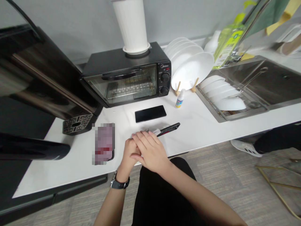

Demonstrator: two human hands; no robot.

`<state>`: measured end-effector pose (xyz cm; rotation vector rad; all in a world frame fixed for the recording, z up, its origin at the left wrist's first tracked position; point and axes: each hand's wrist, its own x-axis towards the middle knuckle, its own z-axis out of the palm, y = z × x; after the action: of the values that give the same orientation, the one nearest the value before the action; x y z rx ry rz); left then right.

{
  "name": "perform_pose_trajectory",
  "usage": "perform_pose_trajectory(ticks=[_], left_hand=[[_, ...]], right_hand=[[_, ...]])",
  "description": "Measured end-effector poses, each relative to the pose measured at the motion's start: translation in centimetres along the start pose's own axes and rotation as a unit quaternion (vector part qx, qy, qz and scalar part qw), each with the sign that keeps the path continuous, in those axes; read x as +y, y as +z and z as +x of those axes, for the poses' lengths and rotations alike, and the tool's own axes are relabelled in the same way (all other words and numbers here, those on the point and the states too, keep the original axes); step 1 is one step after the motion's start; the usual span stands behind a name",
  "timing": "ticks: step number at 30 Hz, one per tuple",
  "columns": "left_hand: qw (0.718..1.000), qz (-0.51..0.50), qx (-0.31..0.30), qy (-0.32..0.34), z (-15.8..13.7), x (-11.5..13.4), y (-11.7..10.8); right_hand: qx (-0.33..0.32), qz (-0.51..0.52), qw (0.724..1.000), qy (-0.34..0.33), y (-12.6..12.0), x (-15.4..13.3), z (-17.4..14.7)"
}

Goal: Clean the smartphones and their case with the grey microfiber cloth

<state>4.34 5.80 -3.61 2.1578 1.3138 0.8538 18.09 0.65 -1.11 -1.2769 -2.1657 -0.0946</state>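
Observation:
My left hand point(129, 151), with a black-strapped watch point(119, 182) on its wrist, rests at the counter's front edge. Its fingers are mostly hidden under my right hand point(152, 153), which lies across it with fingers stretched out. Just beyond the right fingertips lies a black handle point(168, 129) with red marks. A pale part joins it and runs behind my fingers, so I cannot tell its kind. A black phone point(150, 114) lies farther back. To the left is a pixelated pinkish rectangle point(103, 141) with a dark edge.
A toaster oven point(127, 80) carries a white pot point(131, 26). Plates point(192, 70) stand in a rack beside a small spray bottle point(180, 99). Bowls point(221, 91) sit at the sink point(265, 110), near a green soap bottle point(229, 44). A dark machine point(54, 81) stands left; another person's shoe point(245, 148) shows right.

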Motion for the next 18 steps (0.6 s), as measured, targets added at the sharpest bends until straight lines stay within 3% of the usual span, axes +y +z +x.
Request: perform_pose_trajectory(ticks=[5, 7, 9, 12, 15, 18], left_hand=[[0.999, -0.029, -0.006, -0.022, 0.4, 1.9, -0.3], [0.999, -0.033, -0.003, -0.03, 0.5, 2.5, -0.2], [0.999, -0.027, 0.004, -0.027, 0.6, 2.6, -0.1], [1.0, -0.005, 0.01, -0.013, 0.5, 2.3, 0.0], [1.0, 0.029, 0.005, 0.003, 0.0, 1.6, -0.2], [0.999, 0.047, -0.002, -0.006, -0.3, 1.2, -0.4]], right_hand=[[0.021, -0.076, 0.994, 0.079, -4.4, 9.1, -2.2], [0.039, -0.075, 0.992, 0.097, -5.3, 10.9, -2.6], [0.065, -0.066, 0.99, 0.108, -4.9, 10.4, -2.4], [0.071, -0.046, 0.991, 0.108, -2.5, 6.0, -1.1], [0.031, -0.011, 0.999, 0.043, -0.3, 1.2, 0.5], [0.004, -0.009, 1.0, -0.028, -0.3, 0.5, 0.6]])
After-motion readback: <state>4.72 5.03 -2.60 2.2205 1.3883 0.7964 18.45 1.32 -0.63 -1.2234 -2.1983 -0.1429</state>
